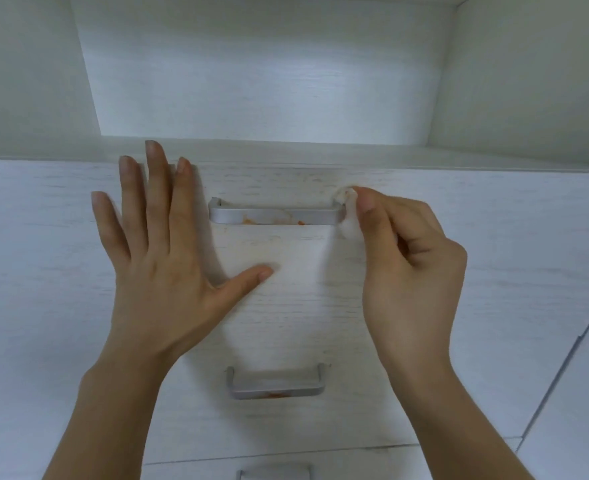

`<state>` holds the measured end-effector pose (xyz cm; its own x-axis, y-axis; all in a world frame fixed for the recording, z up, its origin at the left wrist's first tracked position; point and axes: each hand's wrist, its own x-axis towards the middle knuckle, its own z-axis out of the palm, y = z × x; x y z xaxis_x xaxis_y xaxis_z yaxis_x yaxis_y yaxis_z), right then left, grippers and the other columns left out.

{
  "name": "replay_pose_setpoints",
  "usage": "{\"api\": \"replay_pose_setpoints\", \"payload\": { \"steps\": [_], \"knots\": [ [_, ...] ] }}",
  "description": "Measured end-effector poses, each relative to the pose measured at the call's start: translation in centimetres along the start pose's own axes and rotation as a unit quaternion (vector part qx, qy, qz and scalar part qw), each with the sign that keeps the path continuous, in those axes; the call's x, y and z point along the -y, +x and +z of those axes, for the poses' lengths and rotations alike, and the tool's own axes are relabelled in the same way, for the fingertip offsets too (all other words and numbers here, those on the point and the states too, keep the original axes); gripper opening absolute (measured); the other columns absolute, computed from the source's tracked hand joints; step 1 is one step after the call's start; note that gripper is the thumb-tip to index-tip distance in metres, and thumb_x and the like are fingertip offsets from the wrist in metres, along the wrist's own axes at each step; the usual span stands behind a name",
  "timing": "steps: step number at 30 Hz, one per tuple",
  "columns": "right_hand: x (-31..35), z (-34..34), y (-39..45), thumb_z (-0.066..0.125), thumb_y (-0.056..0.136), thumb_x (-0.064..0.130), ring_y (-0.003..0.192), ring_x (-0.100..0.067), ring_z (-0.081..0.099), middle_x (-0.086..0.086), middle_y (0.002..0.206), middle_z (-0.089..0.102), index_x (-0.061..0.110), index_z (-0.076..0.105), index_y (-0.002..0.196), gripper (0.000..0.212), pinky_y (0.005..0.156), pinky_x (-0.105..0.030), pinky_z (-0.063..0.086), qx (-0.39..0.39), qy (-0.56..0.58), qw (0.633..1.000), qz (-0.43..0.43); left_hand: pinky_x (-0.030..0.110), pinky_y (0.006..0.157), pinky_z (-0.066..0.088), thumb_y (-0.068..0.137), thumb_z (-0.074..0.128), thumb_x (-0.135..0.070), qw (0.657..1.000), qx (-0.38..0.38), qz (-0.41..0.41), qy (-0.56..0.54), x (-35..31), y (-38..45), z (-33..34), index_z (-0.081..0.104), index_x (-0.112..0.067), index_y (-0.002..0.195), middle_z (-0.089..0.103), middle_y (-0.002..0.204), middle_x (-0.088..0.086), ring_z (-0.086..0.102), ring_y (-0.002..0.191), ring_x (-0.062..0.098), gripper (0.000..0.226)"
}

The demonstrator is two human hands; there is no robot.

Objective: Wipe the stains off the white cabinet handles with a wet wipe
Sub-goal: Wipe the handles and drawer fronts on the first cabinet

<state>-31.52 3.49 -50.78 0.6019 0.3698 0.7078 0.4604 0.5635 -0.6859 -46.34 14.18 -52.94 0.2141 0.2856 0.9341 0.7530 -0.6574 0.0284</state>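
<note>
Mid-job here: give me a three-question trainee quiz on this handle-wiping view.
1. True or false: the left hand lies flat on the drawer front.
2. Which end of the top handle does the wet wipe touch: A left, B middle, C right?
3. Fill in: orange stains also show on the ____ handle.

Key: 1 true. 2 C; the right hand pinches the wipe there. 3 middle.
</note>
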Motion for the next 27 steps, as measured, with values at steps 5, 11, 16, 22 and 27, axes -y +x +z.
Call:
{"api": "replay_pose_setpoints", "payload": {
  "steps": [5,11,16,22,27],
  "knots": [
    [0.1,-0.5,-1.0,0.056,0.091,0.031,0.101,0.005,0.061,0.020,0.105,0.069,0.036,0.070,0.101,0.018,0.089,-0.020,0.050,0.033,0.040,0.997,0.055,0.050,0.114,-0.009,0.081,0.036,-0.079,1.000,-0.018,-0.003,0.023,0.0,0.0,0.5,0.003,-0.006,0.150,0.006,0.155,0.025,-0.001,0.142,0.040,0.105],
    [0.3,-0.1,-1.0,0.062,0.089,0.023,0.063,0.000,0.056,-0.003,0.074,0.065,0.040,0.071,0.093,0.020,0.063,-0.006,0.048,0.018,0.055,0.996,0.070,0.046,0.114,-0.010,0.082,0.035,-0.078,0.999,-0.037,-0.012,0.026,-0.2,0.2,0.7,0.006,-0.005,0.149,0.009,0.153,0.026,0.002,0.141,0.041,0.103],
    [0.1,0.0,-0.8,0.066,0.086,0.023,0.069,0.004,0.057,0.020,0.081,0.063,0.041,0.068,0.096,0.020,0.069,-0.003,0.043,0.019,0.016,0.999,0.036,0.045,0.114,-0.011,0.081,0.037,-0.078,0.999,-0.032,-0.013,0.030,-0.3,0.2,0.7,0.005,-0.005,0.149,0.009,0.154,0.026,0.002,0.141,0.041,0.105],
    [0.1,0.2,-2.1,0.061,0.088,0.019,0.088,0.001,0.059,0.012,0.097,0.064,0.036,0.062,0.099,0.020,0.077,-0.006,0.042,-0.011,-0.056,0.993,-0.103,0.044,0.114,-0.012,0.080,0.037,-0.079,0.999,-0.034,-0.009,0.029,-0.2,0.2,0.7,0.005,-0.005,0.149,0.008,0.154,0.025,0.001,0.141,0.040,0.105],
    [-0.7,-0.2,-1.9,0.054,0.093,0.022,0.102,-0.003,0.060,0.016,0.108,0.063,0.033,0.057,0.107,0.018,0.086,-0.019,0.049,-0.052,-0.079,0.987,-0.128,0.047,0.114,-0.009,0.082,0.035,-0.079,0.999,-0.040,-0.005,0.035,-0.1,0.1,0.8,0.006,-0.005,0.149,0.010,0.154,0.025,0.002,0.141,0.040,0.104]
  ]
}}
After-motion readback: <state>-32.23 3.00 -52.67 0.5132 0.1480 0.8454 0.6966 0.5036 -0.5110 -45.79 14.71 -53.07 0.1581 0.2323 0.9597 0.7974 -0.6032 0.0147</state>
